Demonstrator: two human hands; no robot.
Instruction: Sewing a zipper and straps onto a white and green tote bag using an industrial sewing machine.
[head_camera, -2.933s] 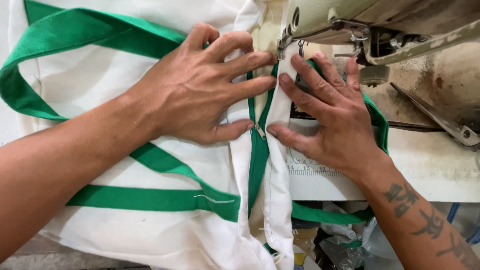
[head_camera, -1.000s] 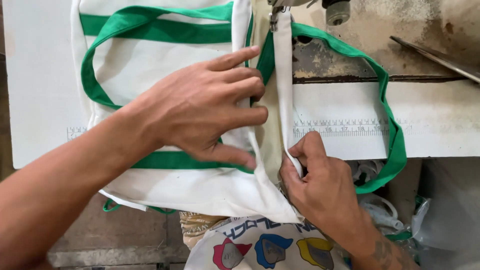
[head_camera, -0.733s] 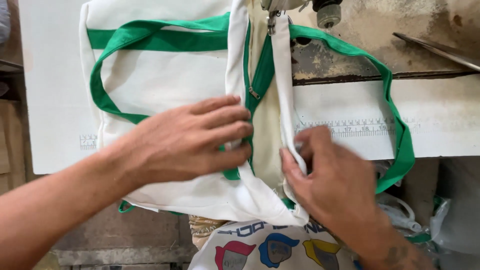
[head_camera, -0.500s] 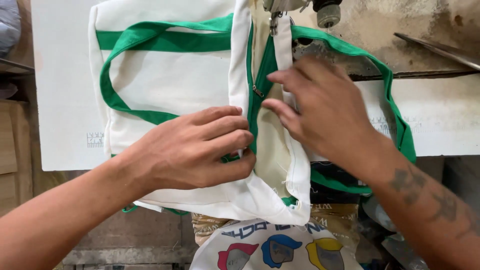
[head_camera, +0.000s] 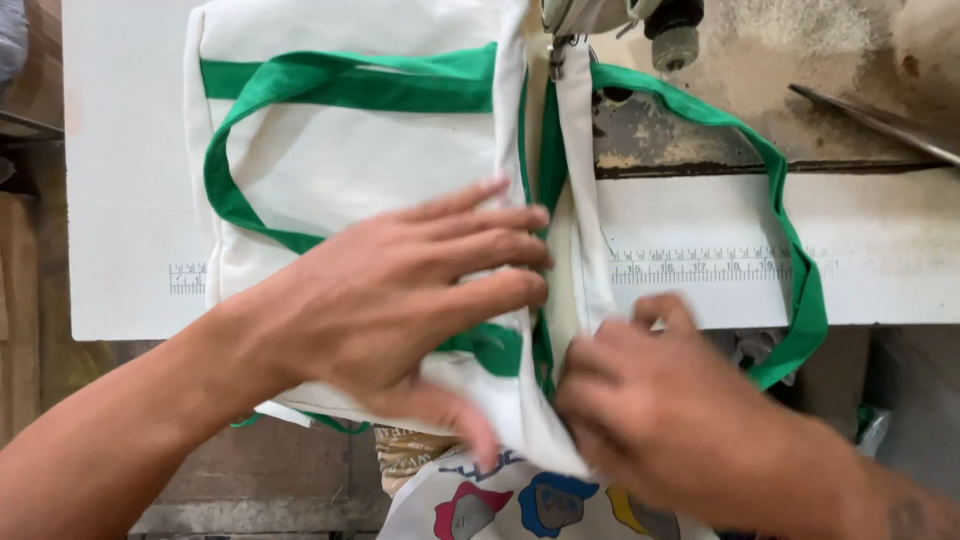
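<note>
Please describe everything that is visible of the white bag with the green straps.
The white bag looks like woven cloth, with green straps sewn as a band across it and looping as handles, one loop hanging off the table's front edge at the right. It lies flat on the white table, its edge fold running up under the sewing machine head. The left hand presses flat on it; the right hand grips its near edge.

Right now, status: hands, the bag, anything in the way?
Left hand flat on white bag, fingers spread. Right hand at the bag's white edge strip, grip blurred. Green strap loops over table; machine head just above the strip.
</note>
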